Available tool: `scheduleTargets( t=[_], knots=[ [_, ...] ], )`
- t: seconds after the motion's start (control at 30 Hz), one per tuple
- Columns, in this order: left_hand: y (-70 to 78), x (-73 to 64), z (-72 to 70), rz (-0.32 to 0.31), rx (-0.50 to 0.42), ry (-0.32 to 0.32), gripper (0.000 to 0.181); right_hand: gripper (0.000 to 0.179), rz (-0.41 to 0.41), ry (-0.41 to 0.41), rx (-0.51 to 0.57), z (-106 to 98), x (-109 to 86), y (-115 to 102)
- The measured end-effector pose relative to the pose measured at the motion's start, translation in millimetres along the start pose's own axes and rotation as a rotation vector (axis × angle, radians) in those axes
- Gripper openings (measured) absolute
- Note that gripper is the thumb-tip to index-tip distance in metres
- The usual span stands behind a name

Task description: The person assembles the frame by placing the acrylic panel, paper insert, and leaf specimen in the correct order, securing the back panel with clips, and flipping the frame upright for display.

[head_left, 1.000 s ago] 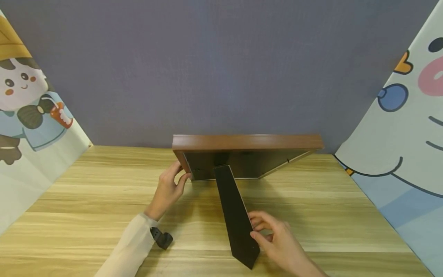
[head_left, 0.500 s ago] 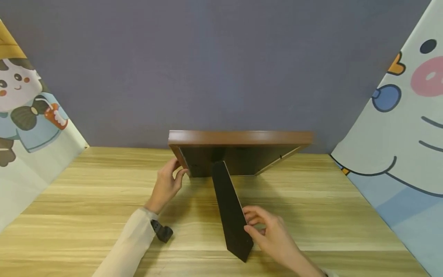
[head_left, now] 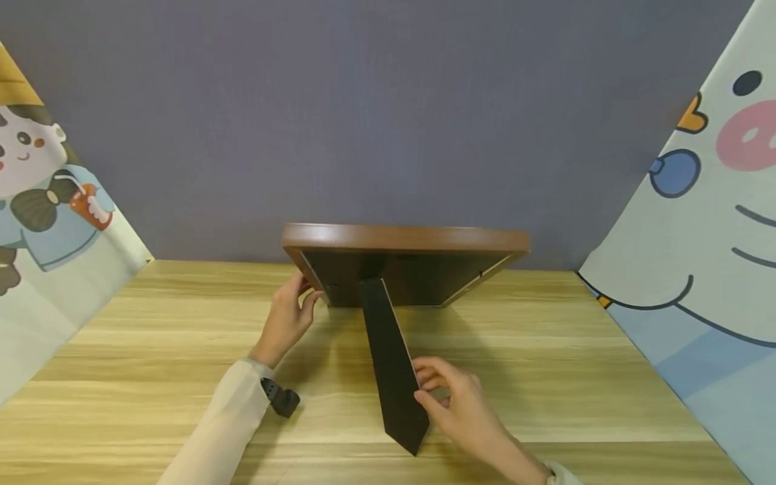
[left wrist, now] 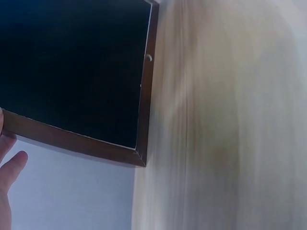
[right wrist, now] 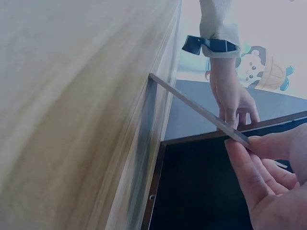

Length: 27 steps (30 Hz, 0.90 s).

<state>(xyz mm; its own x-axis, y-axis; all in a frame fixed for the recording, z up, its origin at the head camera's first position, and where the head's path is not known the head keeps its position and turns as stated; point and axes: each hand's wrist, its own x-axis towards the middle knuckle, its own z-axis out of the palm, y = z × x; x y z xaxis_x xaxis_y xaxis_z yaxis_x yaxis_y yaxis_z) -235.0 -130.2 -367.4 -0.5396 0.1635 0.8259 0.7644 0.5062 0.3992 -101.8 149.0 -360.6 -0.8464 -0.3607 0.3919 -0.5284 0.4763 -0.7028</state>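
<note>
A brown picture frame (head_left: pixel 406 238) leans on the table with its black back panel (head_left: pixel 424 269) facing me. From that panel a black easel leg (head_left: pixel 391 357) slopes down toward me, its pointed end low in the head view. My left hand (head_left: pixel 285 323) grips the frame's left side, thumb at the back. In the left wrist view the thumb and fingers lie at the frame's brown edge (left wrist: pixel 72 139). Thumb and fingers of my right hand (head_left: pixel 457 404) pinch the leg's right edge near its lower end. Edge-on, the leg (right wrist: pixel 196 108) shows in the right wrist view.
The wood-grain table (head_left: pixel 564 377) spreads around the frame. A grey wall (head_left: pixel 388 114) rises close behind it. Panels with cartoon prints, the left one (head_left: pixel 67 323) and the right one (head_left: pixel 679 269), flank the table. A black wrist camera (head_left: pixel 281 397) sits on the left sleeve.
The picture frame has shifted a little to the left, with its leg and both hands moving along. The camera view has shifted slightly too. Both holds look the same.
</note>
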Motion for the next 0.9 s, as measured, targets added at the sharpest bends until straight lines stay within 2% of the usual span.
scheduleTargets(
  t=[0.3, 0.53, 0.7, 0.9],
  knots=[
    [2.3, -8.0, -9.9, 0.053, 0.038, 0.018, 0.042, 0.035, 0.035, 0.039, -0.05, -5.4, 3.4, 6.3],
    [5.9, -13.5, -15.9, 0.105, 0.102, 0.024, 0.046, 0.031, -0.023, 0.144, -0.121, -9.7, 6.6, 16.4],
    [10.6, -13.9, -17.7, 0.148, 0.109, 0.014, 0.049, 0.034, -0.06, 0.238, -0.193, -13.6, 9.5, 26.2],
    [15.3, -15.8, -20.9, 0.173, 0.126, 0.013, 0.053, 0.033, -0.059, 0.264, -0.231, -18.6, 14.4, 33.5]
  ],
)
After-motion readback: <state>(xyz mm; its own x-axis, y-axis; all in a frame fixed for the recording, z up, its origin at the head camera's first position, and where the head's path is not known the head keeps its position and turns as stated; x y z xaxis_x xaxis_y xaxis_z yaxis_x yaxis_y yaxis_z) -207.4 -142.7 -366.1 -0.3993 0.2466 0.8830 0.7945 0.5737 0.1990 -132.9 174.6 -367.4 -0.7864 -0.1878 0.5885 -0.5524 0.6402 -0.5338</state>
